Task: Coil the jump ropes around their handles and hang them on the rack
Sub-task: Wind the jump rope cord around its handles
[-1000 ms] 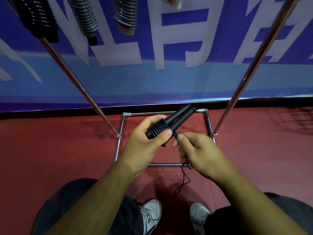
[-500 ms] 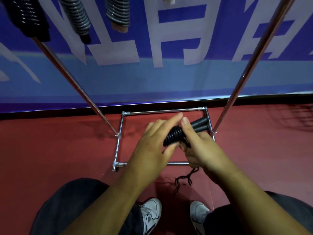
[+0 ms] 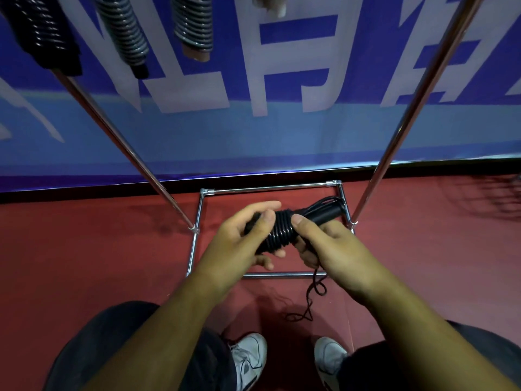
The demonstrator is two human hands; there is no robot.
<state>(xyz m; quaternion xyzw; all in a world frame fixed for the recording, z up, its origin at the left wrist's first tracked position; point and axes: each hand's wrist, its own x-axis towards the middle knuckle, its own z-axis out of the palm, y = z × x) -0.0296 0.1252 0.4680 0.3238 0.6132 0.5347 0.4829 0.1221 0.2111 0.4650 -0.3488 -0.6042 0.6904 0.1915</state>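
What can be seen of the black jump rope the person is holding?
The black jump rope is a thin, glossy cord wound in tight turns around its black handles, which slant up to the right. The left hand grips the lower end; the right hand grips beside the coils, thumb on them. Loose strands loop over the upper handle ends, and a tail hangs below the right hand, curling toward the red floor.

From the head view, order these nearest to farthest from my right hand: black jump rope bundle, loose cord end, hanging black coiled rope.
1. black jump rope bundle: gripped by the right hand.
2. loose cord end: dangling below, near the floor.
3. hanging black coiled rope: far top left.
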